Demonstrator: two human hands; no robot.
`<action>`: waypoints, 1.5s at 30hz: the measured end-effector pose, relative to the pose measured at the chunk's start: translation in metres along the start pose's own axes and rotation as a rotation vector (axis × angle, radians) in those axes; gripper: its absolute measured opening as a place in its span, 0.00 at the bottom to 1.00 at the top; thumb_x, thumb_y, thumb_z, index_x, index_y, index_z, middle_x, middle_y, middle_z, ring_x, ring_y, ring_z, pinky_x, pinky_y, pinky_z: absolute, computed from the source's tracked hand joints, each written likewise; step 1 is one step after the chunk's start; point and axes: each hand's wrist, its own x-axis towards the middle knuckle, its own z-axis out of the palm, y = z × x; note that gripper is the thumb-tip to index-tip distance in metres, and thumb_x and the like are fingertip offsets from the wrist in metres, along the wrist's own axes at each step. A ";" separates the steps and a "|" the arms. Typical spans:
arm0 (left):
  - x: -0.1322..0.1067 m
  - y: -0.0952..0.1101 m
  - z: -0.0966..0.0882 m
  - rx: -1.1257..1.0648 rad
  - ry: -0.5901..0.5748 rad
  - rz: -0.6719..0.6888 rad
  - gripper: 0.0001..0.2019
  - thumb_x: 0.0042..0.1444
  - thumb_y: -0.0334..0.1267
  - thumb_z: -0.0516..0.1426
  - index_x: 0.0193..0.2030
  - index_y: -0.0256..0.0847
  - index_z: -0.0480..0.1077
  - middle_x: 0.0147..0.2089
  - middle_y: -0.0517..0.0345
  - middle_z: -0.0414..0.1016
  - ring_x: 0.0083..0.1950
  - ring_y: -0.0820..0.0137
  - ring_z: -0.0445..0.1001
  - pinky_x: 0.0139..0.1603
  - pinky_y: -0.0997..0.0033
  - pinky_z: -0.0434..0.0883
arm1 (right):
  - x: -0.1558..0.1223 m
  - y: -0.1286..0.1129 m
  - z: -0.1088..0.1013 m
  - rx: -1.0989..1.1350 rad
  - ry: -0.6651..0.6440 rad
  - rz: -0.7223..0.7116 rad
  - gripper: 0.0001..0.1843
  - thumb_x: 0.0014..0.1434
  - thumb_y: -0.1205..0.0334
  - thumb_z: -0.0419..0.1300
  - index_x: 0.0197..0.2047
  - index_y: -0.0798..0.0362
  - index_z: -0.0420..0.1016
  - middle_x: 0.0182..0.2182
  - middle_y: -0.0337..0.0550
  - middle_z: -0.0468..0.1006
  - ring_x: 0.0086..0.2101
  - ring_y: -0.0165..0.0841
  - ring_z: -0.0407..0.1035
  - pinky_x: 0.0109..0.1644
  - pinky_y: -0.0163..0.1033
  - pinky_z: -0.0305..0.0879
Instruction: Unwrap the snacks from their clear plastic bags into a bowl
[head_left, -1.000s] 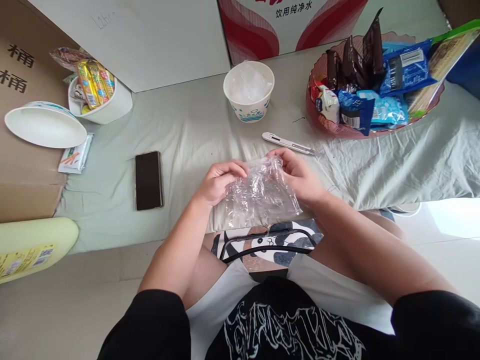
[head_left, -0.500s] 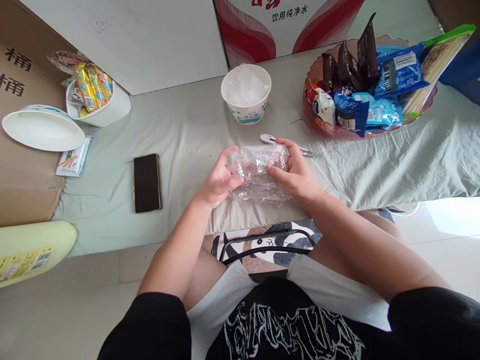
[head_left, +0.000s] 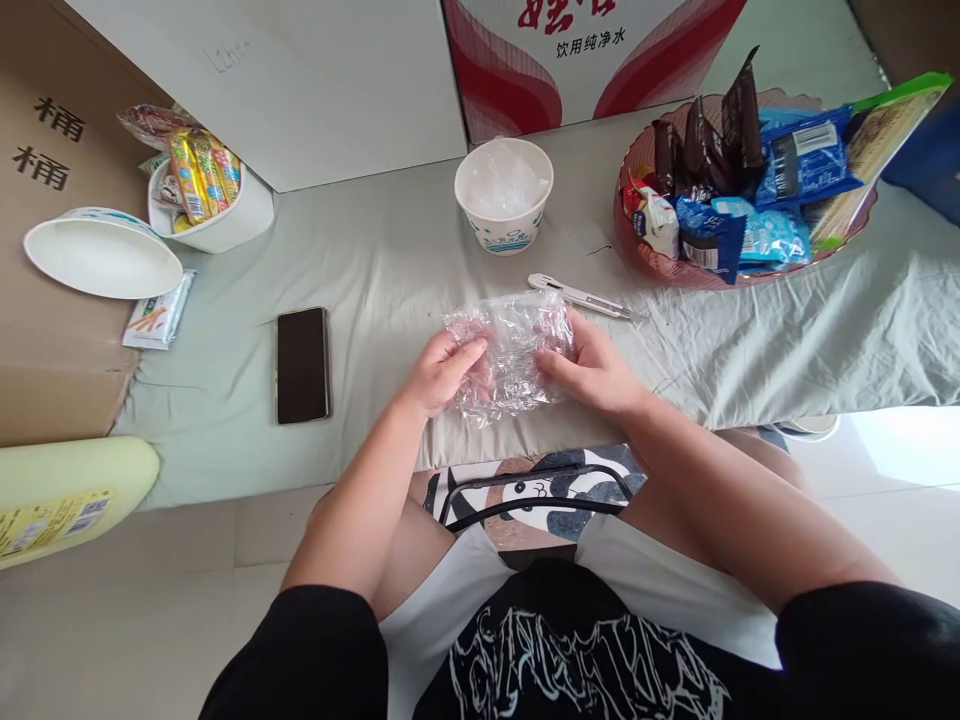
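A crinkled sheet of clear plastic film (head_left: 514,350), perhaps a bag, is stretched between my two hands above the cloth. My left hand (head_left: 446,372) grips its left side, thumb on top and fingers showing through the film underneath. At the right side my right hand (head_left: 592,368) pinches it, thumb in front and fingers behind. Just beyond the film lies a white utility knife (head_left: 581,297). Farther back stands a paper bowl (head_left: 504,235) with crumpled clear plastic in it.
On the left are a phone (head_left: 303,365), a tipped paper bowl (head_left: 101,258) and a white container (head_left: 244,215) of snacks. A pink basket (head_left: 628,235) of packaged snacks sits at right. Large boxes (head_left: 337,90) line the back; the cloth's front edge is near my lap.
My left hand's fingers have gone beneath the film, and my right fingers now sit behind it. The film has spread flatter and come slightly left, uncovering more of the utility knife.
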 end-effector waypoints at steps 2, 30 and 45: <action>0.000 0.001 0.000 -0.046 -0.008 0.048 0.22 0.47 0.51 0.71 0.42 0.42 0.72 0.18 0.67 0.71 0.15 0.72 0.68 0.14 0.75 0.64 | 0.000 0.001 0.000 0.034 -0.048 0.041 0.19 0.60 0.48 0.65 0.48 0.49 0.68 0.24 0.32 0.70 0.24 0.29 0.64 0.29 0.39 0.64; 0.003 0.006 -0.023 0.050 0.364 0.345 0.37 0.42 0.37 0.73 0.59 0.57 0.65 0.48 0.59 0.74 0.34 0.75 0.71 0.36 0.73 0.73 | 0.005 -0.001 0.001 0.033 -0.056 0.065 0.19 0.50 0.57 0.66 0.46 0.50 0.72 0.36 0.41 0.77 0.33 0.31 0.69 0.40 0.40 0.70; 0.008 0.001 -0.017 0.230 0.867 0.645 0.10 0.59 0.39 0.62 0.44 0.48 0.64 0.39 0.61 0.67 0.37 0.72 0.71 0.43 0.71 0.72 | -0.001 -0.010 0.005 -0.333 -0.032 0.020 0.06 0.55 0.58 0.58 0.37 0.49 0.71 0.24 0.34 0.70 0.26 0.31 0.63 0.35 0.38 0.58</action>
